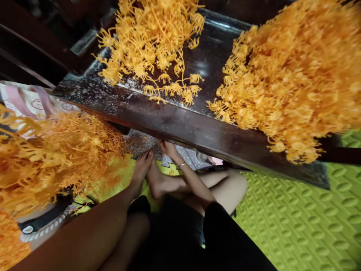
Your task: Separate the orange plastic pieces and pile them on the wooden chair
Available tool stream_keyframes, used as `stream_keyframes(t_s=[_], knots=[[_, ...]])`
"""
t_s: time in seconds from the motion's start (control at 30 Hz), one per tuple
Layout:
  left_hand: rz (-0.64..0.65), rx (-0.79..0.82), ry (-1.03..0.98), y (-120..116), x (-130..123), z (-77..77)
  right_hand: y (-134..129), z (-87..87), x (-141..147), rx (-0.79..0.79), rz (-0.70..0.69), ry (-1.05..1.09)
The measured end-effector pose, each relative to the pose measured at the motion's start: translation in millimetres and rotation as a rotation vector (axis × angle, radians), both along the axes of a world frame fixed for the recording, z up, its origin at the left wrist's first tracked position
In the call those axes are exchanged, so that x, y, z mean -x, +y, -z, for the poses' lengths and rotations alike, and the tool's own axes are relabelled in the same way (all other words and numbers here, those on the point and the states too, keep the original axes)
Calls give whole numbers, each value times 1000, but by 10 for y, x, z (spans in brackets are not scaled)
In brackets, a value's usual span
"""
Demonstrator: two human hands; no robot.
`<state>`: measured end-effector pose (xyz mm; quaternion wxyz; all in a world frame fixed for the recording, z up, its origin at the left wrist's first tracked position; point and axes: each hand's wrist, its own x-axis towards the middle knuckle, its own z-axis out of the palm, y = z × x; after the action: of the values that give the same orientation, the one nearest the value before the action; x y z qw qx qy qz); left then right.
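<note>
At the lower left, my left wrist wears a black band (42, 222) and a twisted bracelet; a big bunch of orange plastic flower stems (62, 150) covers the hand, so its fingers are hidden. My right hand (169, 148) reaches down beside my bare feet to the front edge of the dark wooden bench (191, 126). Its visible fingers are closed together, their tips partly hidden by the edge, and what they hold cannot be made out. On the bench lie a yellow-orange flower pile (152, 45) and a larger orange pile (293, 75) that hangs over the edge.
A white cloth bag with pink straps (36, 99) stands at the left behind the orange bunch. Yellow-green foam mat (296, 214) covers the floor at the right. A grey patterned floor area (188, 158) and a pink object (216, 160) show below the bench.
</note>
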<state>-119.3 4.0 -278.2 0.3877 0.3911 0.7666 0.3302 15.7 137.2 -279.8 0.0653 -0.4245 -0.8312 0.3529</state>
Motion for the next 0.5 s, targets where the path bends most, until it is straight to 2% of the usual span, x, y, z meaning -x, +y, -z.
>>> stream_keyframes(t_s=[0.1,0.23,0.33,0.5], knots=[[8,7,22,-18,1,-2,-223,3,-333,68,-80,-108],[10,30,30,-29,16,6,-618,-74,-717,132,-242,-199],[6,26,15,-36,27,12,-783,-121,-793,157,-319,-252],[-21,-12,-43,-45,35,-3,-732,-185,-710,184,-378,-321]])
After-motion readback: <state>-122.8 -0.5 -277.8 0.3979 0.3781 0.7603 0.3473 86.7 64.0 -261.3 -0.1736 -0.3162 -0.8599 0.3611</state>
